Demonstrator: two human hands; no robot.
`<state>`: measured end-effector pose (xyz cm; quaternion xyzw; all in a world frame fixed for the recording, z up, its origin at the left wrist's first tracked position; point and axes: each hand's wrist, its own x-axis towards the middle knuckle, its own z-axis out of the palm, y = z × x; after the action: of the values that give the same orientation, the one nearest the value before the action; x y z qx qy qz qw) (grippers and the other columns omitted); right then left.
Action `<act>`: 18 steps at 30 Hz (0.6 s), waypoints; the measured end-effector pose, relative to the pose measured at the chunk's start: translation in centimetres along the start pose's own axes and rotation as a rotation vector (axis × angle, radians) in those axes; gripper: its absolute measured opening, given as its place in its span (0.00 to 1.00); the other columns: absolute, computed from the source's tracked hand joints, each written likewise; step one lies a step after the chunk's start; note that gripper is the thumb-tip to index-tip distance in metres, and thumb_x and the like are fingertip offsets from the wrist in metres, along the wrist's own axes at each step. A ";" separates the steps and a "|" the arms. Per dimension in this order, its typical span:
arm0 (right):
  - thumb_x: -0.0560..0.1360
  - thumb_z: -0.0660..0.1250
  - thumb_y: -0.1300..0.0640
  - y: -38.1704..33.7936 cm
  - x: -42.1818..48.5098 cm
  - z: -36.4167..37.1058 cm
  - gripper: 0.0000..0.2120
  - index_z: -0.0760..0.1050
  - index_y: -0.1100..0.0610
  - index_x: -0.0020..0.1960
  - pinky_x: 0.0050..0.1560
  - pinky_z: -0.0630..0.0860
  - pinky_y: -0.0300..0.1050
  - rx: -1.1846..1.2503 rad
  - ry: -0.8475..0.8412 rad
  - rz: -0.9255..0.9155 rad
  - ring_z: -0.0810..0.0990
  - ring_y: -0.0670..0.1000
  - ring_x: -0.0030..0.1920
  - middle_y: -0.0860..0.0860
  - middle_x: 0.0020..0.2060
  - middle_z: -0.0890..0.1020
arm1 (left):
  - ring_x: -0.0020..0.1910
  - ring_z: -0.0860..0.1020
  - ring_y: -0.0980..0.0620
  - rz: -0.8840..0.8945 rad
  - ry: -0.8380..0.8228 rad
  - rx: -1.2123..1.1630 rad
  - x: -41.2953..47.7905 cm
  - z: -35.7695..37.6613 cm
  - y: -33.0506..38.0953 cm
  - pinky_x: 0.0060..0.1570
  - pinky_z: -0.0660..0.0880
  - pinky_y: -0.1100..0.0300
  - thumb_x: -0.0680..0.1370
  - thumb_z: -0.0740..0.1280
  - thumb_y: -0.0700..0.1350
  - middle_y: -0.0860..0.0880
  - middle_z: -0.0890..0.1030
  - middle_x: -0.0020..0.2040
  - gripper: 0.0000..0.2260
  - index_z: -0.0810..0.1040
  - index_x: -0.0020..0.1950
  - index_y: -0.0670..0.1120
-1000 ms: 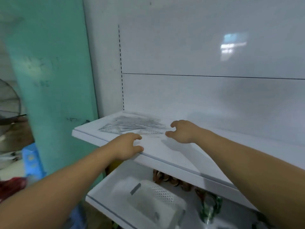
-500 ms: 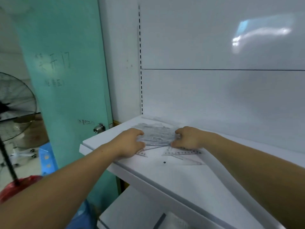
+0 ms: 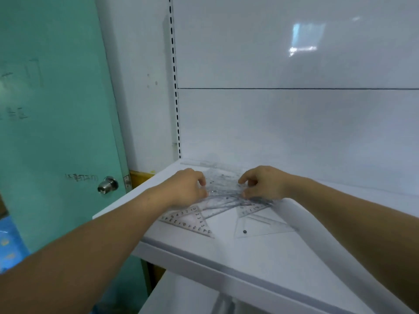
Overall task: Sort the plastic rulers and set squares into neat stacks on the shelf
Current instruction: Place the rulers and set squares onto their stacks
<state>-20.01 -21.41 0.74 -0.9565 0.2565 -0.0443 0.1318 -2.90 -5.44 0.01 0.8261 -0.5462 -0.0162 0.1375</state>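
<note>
Handling: the pile point(image 3: 223, 186) of clear rulers and set squares looks light, thin, stiff and slick, likely to fan apart; best squeezed by opposite edges.
Location: the pile lies on the shelf point(image 3: 249, 257); printed set square point(image 3: 191, 219) at its 7 o'clock, clear set square point(image 3: 260, 225) at 5 o'clock.
Left grip: left hand point(image 3: 186, 189) curled over the 9 o'clock edge.
Right grip: right hand point(image 3: 264, 185) pinching the 3 o'clock edge.
Obscured: piece count unreadable through the transparent layers; left fingertips hidden.

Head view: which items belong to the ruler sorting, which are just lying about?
In the job: pile of clear rulers, numbered set square, clear set square, shelf, left hand and right hand on the pile.
Lying about: green door, door knob, blue item lower left.
</note>
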 end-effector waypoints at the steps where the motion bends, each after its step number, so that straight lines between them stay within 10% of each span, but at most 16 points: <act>1: 0.73 0.68 0.46 -0.1 -0.4 0.2 0.21 0.73 0.49 0.65 0.52 0.68 0.39 0.012 0.020 0.029 0.74 0.48 0.51 0.45 0.48 0.76 | 0.49 0.74 0.52 0.016 -0.016 -0.002 0.0 0.0 -0.1 0.47 0.69 0.59 0.77 0.63 0.53 0.51 0.76 0.57 0.12 0.74 0.58 0.52; 9: 0.78 0.61 0.47 -0.5 -4.0 1.2 0.20 0.69 0.49 0.69 0.58 0.69 0.43 -0.026 0.220 0.180 0.75 0.54 0.57 0.54 0.53 0.78 | 0.60 0.73 0.52 0.118 -0.029 -0.098 -0.7 -0.2 -1.3 0.53 0.66 0.66 0.78 0.59 0.39 0.50 0.73 0.67 0.16 0.71 0.65 0.51; 12: 0.78 0.59 0.44 -0.2 -4.8 1.8 0.22 0.66 0.47 0.71 0.60 0.68 0.45 -0.066 0.209 0.210 0.74 0.55 0.59 0.54 0.55 0.74 | 0.46 0.75 0.53 0.136 -0.036 -0.057 -1.0 0.0 -1.1 0.41 0.70 0.62 0.78 0.61 0.45 0.50 0.76 0.58 0.10 0.76 0.58 0.50; 18: 0.78 0.58 0.42 0.2 -5.5 2.1 0.22 0.65 0.45 0.71 0.63 0.66 0.46 -0.082 0.162 0.248 0.71 0.55 0.62 0.53 0.58 0.72 | 0.50 0.75 0.51 0.084 0.013 -0.064 -0.8 -0.1 -0.6 0.50 0.74 0.57 0.75 0.64 0.43 0.50 0.78 0.53 0.09 0.73 0.54 0.51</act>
<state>-24.56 -18.27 -1.45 -0.9153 0.3842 -0.0941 0.0761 -2.69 -4.52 -0.13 0.7977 -0.5788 -0.0225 0.1677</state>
